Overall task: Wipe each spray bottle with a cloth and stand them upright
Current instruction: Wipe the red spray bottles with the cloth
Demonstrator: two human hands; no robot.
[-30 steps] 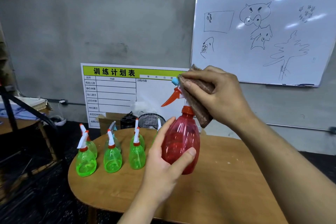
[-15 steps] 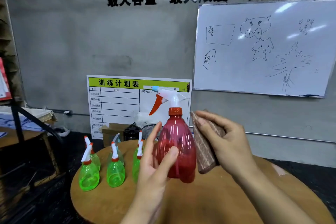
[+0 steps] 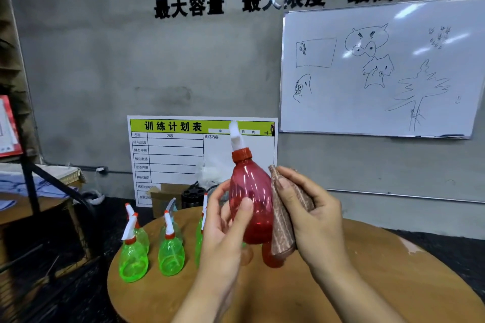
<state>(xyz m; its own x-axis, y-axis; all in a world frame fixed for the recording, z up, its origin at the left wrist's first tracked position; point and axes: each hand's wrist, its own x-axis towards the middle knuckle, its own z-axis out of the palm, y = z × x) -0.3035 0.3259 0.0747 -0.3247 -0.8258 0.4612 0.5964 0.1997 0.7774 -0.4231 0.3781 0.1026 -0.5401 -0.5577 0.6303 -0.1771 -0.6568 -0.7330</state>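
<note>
My left hand (image 3: 223, 228) holds a red spray bottle (image 3: 250, 199) upright above the round wooden table (image 3: 367, 283), thumb on its front. Its white spray head is blurred. My right hand (image 3: 312, 212) grips a folded brown cloth (image 3: 280, 223) and presses it against the bottle's right side. Several green spray bottles stand upright on the table's left part, such as one (image 3: 132, 257) and another (image 3: 170, 252); some are partly hidden behind my left hand. A second red bottle (image 3: 270, 257) shows behind the cloth.
A white planning board (image 3: 173, 155) leans against the grey wall behind the table, with a cardboard box (image 3: 165, 194) and a black container (image 3: 193, 195) on the floor. A whiteboard (image 3: 380, 68) hangs at right. A black-framed shelf (image 3: 34, 186) stands at left.
The cloth came down from the spray head to the bottle's right side. The bottle has turned in my left hand, so its orange trigger no longer shows.
</note>
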